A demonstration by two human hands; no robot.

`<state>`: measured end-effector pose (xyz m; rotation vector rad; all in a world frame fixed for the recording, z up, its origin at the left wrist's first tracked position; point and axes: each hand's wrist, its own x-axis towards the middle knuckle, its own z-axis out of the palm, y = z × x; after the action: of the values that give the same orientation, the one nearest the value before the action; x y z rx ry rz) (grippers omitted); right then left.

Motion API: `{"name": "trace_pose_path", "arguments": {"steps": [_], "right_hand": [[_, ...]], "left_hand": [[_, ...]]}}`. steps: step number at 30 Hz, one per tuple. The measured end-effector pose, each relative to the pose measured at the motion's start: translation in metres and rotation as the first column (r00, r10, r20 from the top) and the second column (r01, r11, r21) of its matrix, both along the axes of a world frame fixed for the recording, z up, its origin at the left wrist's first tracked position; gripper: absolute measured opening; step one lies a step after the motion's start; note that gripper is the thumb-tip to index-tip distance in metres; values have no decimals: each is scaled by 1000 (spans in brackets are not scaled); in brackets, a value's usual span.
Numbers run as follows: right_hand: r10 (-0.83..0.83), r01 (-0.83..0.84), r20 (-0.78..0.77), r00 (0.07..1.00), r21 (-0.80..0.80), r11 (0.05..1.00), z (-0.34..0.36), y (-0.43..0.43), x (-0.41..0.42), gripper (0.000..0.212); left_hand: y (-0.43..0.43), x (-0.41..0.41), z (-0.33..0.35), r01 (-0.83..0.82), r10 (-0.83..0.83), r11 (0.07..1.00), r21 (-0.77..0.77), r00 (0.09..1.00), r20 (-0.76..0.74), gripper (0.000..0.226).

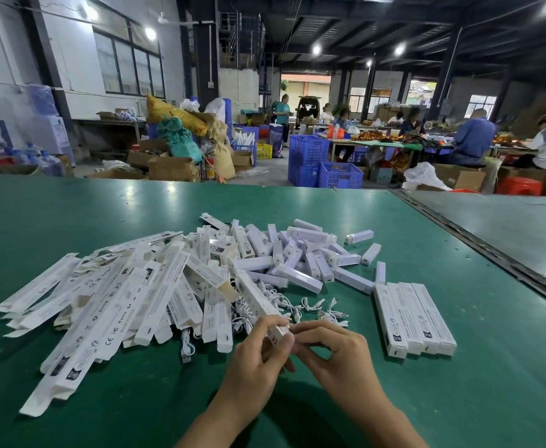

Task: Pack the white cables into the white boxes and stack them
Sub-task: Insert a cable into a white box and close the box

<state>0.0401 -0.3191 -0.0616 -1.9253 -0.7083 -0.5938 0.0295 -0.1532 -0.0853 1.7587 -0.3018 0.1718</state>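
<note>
Pinching the white box's near end, both hands' fingertips

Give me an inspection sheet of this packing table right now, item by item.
Surface: green table, glossy.
Job's things: flat boxes heaped left; one long box in both hands; four closed boxes side by side on the right.
Clutter: pile of short white blocks mid-table.
Grips: left hand and right hand both hold the long box's near end.
Cables: white cables tangled loose beyond the hands.
Surroundings: blue crates, cartons, people at far tables.
</note>
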Motion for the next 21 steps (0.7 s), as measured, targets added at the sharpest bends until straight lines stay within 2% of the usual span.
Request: {"name": "trace_pose_path", "arguments": {"steps": [4,6,8,14,18,21], "right_hand": [[50,-42,-89,995,87,995,2,-1,-2,9],[107,-72,-206,973,171,983,5,-2,-4,17],[139,-81,-250,958,226,971,7,-2,-6,22],[162,-100,-251,954,243,965,9,-2,-8,21],[162,-118,-185,969,229,966,7,3,-8,20],[114,-84,-144,983,196,977,7,2,-4,31]], "left_hand": [[0,-3,5,18,-18,1000,-22,1000,14,26],[0,-6,9,43,-43,998,-50,999,9,28],[1,-9,13,65,-64,996,-69,998,5,34],[2,-12,14,110,-110,994,-19,994,11,28],[-1,-12,13,112,-110,990,-91,994,27,27],[-3,-12,14,107,-99,983,-147,993,58,31]]}}
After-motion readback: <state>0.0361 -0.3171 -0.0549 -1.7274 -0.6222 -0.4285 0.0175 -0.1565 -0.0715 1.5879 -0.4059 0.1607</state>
